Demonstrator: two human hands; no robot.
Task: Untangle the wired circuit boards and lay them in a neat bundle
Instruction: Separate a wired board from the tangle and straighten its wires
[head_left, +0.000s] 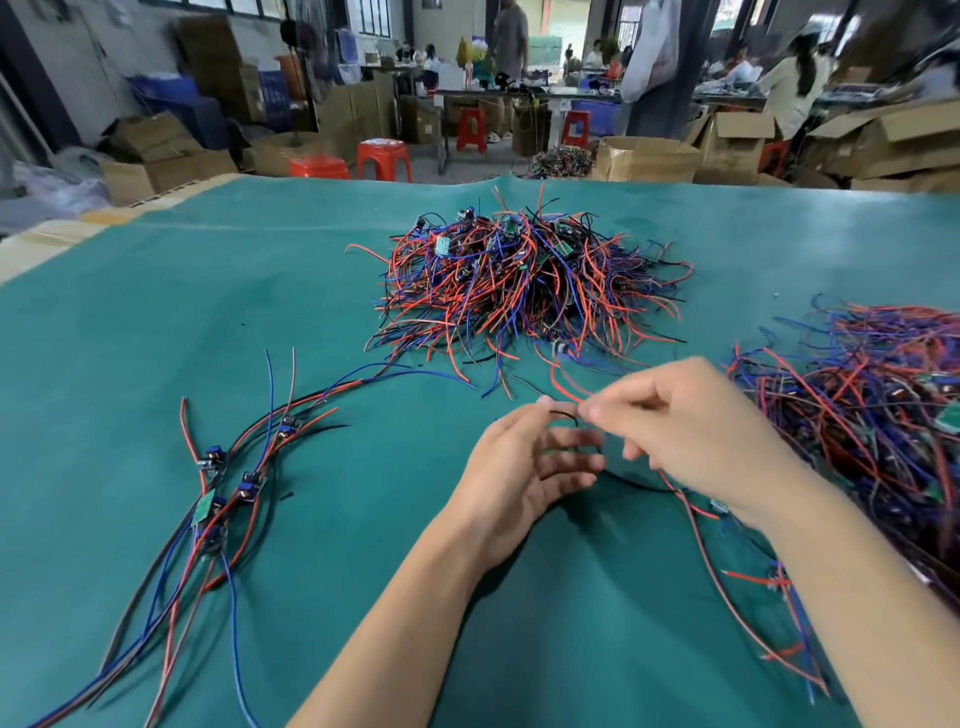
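Note:
A tangled heap of wired circuit boards (524, 280) with red, blue and black leads lies at the middle back of the green mat (260, 312). A second tangle (872, 415) spreads along the right side. At the left, several sorted boards (228, 488) lie side by side with their wires running the same way. My right hand (691, 431) pinches thin red and black wires (563, 395) at its fingertips, above the mat in the middle. My left hand (519, 473) sits just left of it, fingers spread and relaxed near the black wire. Both hands are motion-blurred.
Loose red and blue wires (753, 613) trail under my right forearm toward the near edge. Beyond the table stand red stools (384, 158), cardboard boxes (647, 158) and people working at far benches.

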